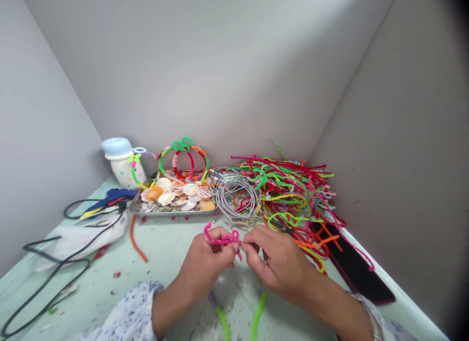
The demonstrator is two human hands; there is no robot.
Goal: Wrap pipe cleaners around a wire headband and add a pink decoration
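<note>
In the head view, my left hand (208, 255) pinches a bright pink pipe cleaner (229, 238) bent into small loops, with one end curling up past the fingers. My right hand (276, 260) meets it from the other side, its thumb and forefinger closed on the near end of the same piece. Below both hands, a band wrapped in light green (258, 315) and some purple shows as two curved ends. The upper part of that band is hidden behind my hands, so I cannot tell whether the pink piece is joined to it.
A metal tray (172, 212) of seashells stands at the back, wrapped headbands (207, 160) behind it. Right of it lie a coil of grey wire (238, 199) and heaped pipe cleaners (293, 184) over a black slab (361, 267). At left are a bottle (122, 160) and black cable (62, 263).
</note>
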